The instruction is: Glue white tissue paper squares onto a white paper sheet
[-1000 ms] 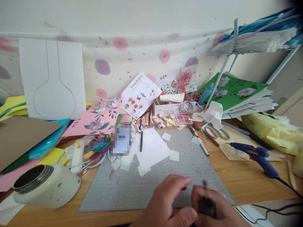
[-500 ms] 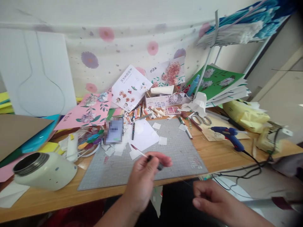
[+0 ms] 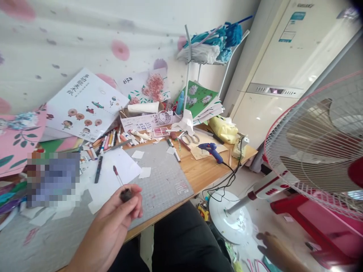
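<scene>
My left hand point(image 3: 116, 219) is closed, above the front edge of the grey cutting mat point(image 3: 167, 181). Pinched in it is a thin pale stick with a dark red tip point(image 3: 115, 170) and a dark, blunt end between thumb and fingers. The red tip points up over a white sheet of paper point(image 3: 113, 158). Small white paper squares point(image 3: 145, 172) lie about the mat. Out to the right, over the floor beside the fan's base, my right hand point(image 3: 279, 251) is low and smeared by motion, so its fingers are unclear.
A blue glue gun point(image 3: 211, 149) with a black cord lies by scissors point(image 3: 190, 139) on the wooden table. Markers point(image 3: 109, 139) crowd the back. A standing fan point(image 3: 317, 143) rises at right, its round base point(image 3: 229, 217) near my leg. A wire rack point(image 3: 187, 87) stands behind.
The view has turned to the right, bringing the fan and a white cabinet into sight. My right hand has moved off to the right, away from the table edge. My left hand keeps the stick.
</scene>
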The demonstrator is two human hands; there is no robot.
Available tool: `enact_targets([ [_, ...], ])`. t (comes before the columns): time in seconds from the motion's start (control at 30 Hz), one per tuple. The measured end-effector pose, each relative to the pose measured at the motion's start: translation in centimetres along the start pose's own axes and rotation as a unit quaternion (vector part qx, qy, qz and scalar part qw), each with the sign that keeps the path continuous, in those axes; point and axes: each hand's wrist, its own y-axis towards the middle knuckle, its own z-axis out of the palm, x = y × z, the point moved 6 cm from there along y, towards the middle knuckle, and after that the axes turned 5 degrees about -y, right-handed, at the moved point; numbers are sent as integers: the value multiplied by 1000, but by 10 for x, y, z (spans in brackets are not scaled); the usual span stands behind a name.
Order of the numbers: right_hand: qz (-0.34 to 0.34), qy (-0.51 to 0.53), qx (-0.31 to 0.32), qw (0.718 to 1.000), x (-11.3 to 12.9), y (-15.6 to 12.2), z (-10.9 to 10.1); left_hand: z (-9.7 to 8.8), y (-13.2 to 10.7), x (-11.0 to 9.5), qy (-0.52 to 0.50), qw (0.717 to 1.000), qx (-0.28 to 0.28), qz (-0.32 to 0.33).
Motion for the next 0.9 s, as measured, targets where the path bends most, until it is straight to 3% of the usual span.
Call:
enact_targets([
  [0.07, -40, 30, 46, 998, 35, 7, -4, 2, -4, 2, 13, 1000, -8, -12],
  [0.1, -81, 76, 139, 984, 61, 12, -3, 3, -5, 3, 21, 1000, -13, -17],
  [0.13, -115, 107, 175, 972, 87, 18, -11, 4, -7, 3, 30, 999, -16, -22],
  [0.2, -170, 156, 212, 950, 131, 34, -31, 5, -9, 4, 48, 998, -17, -31],
  [0.27, -197, 257, 244, 914, 158, 48, -48, 3, -11, 3, 54, 998, -21, -33],
  [0.3, -189, 285, 240, 909, 162, 56, -52, 1, -12, 3, 52, 998, -23, -33],
  [0.4, -112, 193, 121, 967, 144, 79, -55, -5, -13, 2, 37, 999, -17, -29],
  [0.5, -136, 138, 52, 980, 142, 84, -55, -8, -11, 4, 19, 999, -4, -34],
  [0.57, -178, 126, 39, 975, 158, 76, -60, -7, -8, 5, 1, 999, 6, -40],
  [0.67, -161, 165, 47, 972, 199, 57, -75, 0, -3, 6, -14, 998, 32, -47],
  [0.7, -173, 225, 54, 957, 221, 50, -81, 3, -2, 7, -10, 998, 39, -49],
  [0.73, -201, 284, 22, 937, 244, 42, -91, 5, -1, 9, -3, 998, 42, -54],
  [0.83, -375, 379, 42, 845, 329, 17, -100, 9, 0, 11, 16, 997, 46, -58],
  [0.9, -386, 429, 70, 814, 368, 11, -92, 11, -2, 11, 20, 997, 52, -51],
])
